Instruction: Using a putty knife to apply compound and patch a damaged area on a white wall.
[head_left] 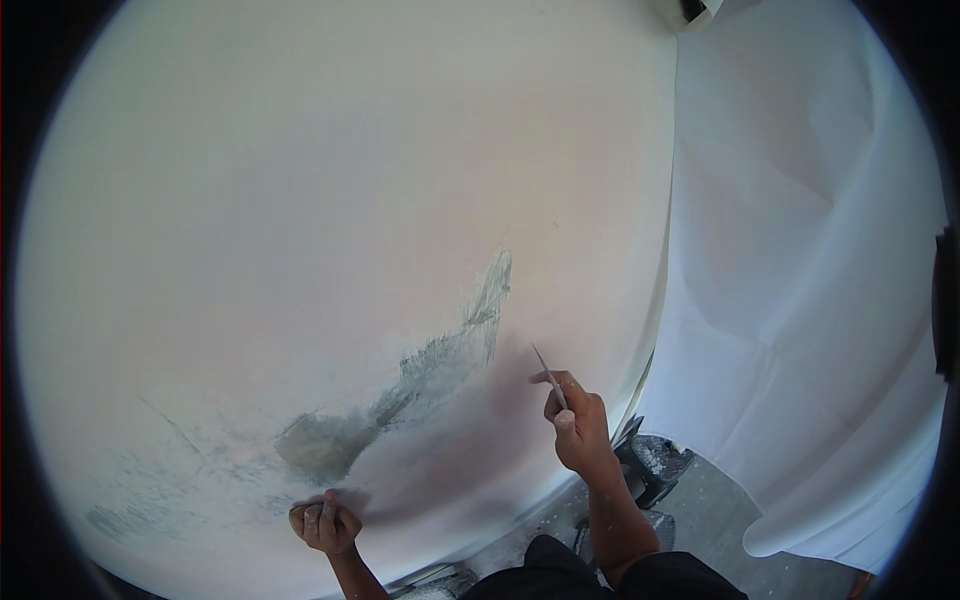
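A large pale canvas [400,180] takes up most of the view, tinted soft pink, cream and grey. Across its lower half run grey-green textured strokes [430,365], rising to a narrow peak. To the right of them, my right hand [580,425] grips a thin pointed grey tool [549,375], its tip angled up and left; whether the tip touches the canvas I cannot tell. Low on the canvas, just under a dark smudged patch [328,447], my left hand [326,522] is closed with its fingers curled; anything inside it is hidden.
White sheeting [780,250] hangs in folds along the right side. Below the canvas edge, a dark, white-speckled object [655,465] stands on the grey floor [720,520], which also carries white specks. A dark object [945,305] sits at the far right rim.
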